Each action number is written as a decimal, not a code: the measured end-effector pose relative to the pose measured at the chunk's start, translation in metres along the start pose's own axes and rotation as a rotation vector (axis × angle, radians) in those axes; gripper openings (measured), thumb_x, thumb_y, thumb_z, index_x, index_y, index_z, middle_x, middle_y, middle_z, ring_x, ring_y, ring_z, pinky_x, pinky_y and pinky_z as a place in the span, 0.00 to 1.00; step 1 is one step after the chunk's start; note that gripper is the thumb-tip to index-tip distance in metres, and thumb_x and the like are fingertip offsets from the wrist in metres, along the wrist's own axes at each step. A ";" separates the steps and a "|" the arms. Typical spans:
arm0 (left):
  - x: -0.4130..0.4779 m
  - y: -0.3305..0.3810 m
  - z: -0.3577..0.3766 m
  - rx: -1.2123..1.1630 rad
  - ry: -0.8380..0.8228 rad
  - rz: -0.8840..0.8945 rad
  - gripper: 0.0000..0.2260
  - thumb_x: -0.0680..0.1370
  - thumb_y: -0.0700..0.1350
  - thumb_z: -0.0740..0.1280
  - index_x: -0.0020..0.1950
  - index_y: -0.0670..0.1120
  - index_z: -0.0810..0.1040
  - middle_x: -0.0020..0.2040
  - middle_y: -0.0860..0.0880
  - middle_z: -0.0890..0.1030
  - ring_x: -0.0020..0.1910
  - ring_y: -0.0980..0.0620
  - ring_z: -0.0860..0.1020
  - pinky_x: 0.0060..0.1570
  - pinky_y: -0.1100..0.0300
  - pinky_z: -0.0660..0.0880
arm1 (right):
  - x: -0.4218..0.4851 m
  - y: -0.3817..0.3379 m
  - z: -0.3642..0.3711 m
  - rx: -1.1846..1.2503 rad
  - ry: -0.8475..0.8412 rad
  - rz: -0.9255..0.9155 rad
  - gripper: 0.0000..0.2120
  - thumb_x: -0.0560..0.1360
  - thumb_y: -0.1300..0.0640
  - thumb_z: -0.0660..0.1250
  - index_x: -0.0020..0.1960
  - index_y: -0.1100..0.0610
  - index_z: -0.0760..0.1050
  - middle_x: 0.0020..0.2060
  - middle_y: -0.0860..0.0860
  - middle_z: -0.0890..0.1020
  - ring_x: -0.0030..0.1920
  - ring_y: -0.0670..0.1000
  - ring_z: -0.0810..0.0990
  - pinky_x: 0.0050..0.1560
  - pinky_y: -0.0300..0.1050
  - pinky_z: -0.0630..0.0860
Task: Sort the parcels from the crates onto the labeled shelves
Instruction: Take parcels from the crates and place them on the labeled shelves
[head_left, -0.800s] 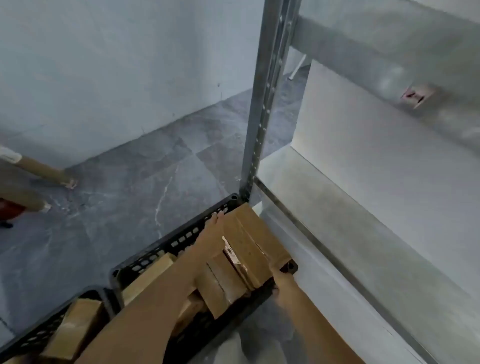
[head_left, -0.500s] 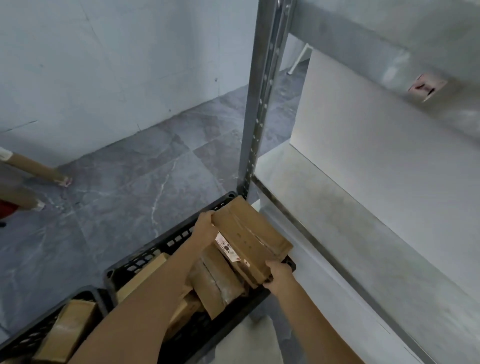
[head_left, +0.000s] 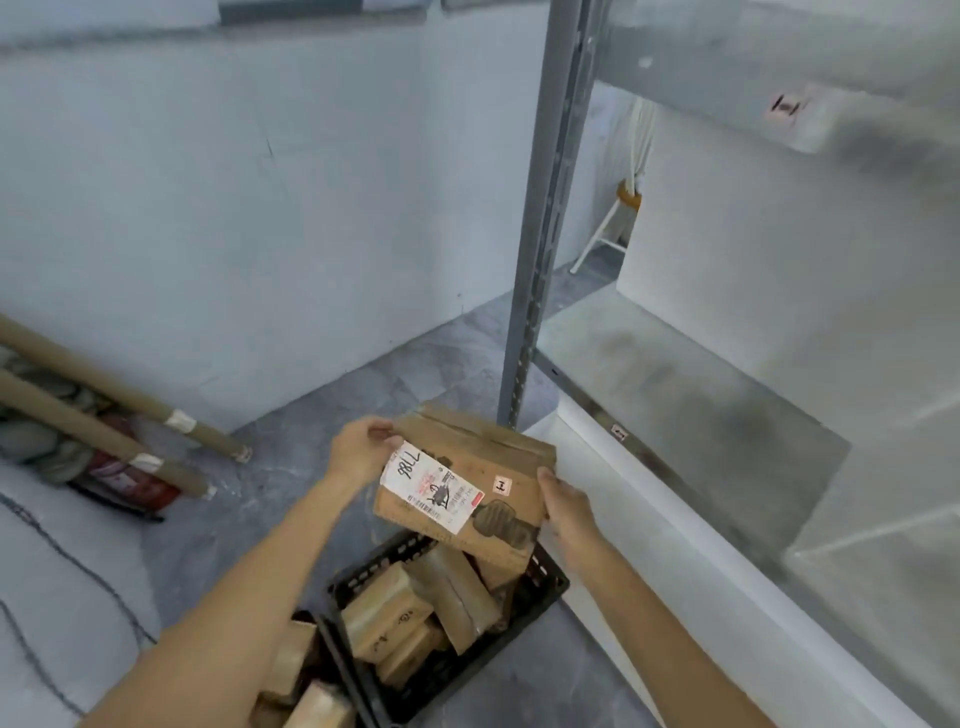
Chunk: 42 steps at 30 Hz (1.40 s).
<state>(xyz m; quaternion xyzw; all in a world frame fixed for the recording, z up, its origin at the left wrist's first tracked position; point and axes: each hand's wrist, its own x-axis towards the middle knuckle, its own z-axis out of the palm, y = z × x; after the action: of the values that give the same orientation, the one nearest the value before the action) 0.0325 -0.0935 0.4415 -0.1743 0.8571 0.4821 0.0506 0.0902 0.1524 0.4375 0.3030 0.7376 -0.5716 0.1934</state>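
- Our left hand (head_left: 358, 449) grips the upper left corner of the brown cardboard parcel with a white label (head_left: 483, 467).
- Our right hand (head_left: 566, 512) grasps its right edge.
- We hold it tilted above the black plastic crate (head_left: 551, 583), beside the grey metal shelf (head_left: 649, 374).

Grey perforated steel upright (head_left: 540, 249), brown cardboard box (head_left: 498, 460) held up just left of it, open bay over pale shelf board (head_left: 675, 395) to its right, grey beam (head_left: 727, 57) capping it, parcel-packed black plastic crate (head_left: 548, 597) below, cardboard tubes (head_left: 104, 431) far left.
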 end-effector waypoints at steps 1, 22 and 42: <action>-0.009 0.024 -0.023 0.012 0.023 0.029 0.10 0.73 0.37 0.70 0.54 0.39 0.80 0.50 0.43 0.83 0.50 0.48 0.80 0.56 0.59 0.72 | -0.020 -0.023 -0.005 -0.030 -0.014 -0.025 0.24 0.79 0.41 0.55 0.62 0.57 0.76 0.57 0.57 0.80 0.59 0.58 0.77 0.62 0.53 0.72; -0.198 0.252 -0.189 -0.361 -0.492 0.727 0.21 0.78 0.34 0.62 0.67 0.54 0.70 0.62 0.55 0.76 0.61 0.57 0.74 0.56 0.61 0.72 | -0.329 -0.133 -0.109 0.502 0.283 -0.384 0.23 0.77 0.40 0.59 0.62 0.57 0.69 0.51 0.53 0.76 0.54 0.57 0.75 0.50 0.58 0.74; -0.323 0.286 -0.126 -0.652 -0.750 0.602 0.13 0.75 0.38 0.66 0.56 0.47 0.66 0.55 0.42 0.80 0.50 0.47 0.81 0.39 0.60 0.80 | -0.456 -0.087 -0.218 0.361 0.618 -0.754 0.16 0.78 0.43 0.59 0.60 0.50 0.75 0.42 0.45 0.81 0.47 0.48 0.79 0.44 0.43 0.73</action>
<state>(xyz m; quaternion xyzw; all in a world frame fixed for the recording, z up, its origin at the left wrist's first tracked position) 0.2451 0.0168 0.8220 0.2530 0.5999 0.7430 0.1551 0.3837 0.2451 0.8479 0.1996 0.7078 -0.6034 -0.3083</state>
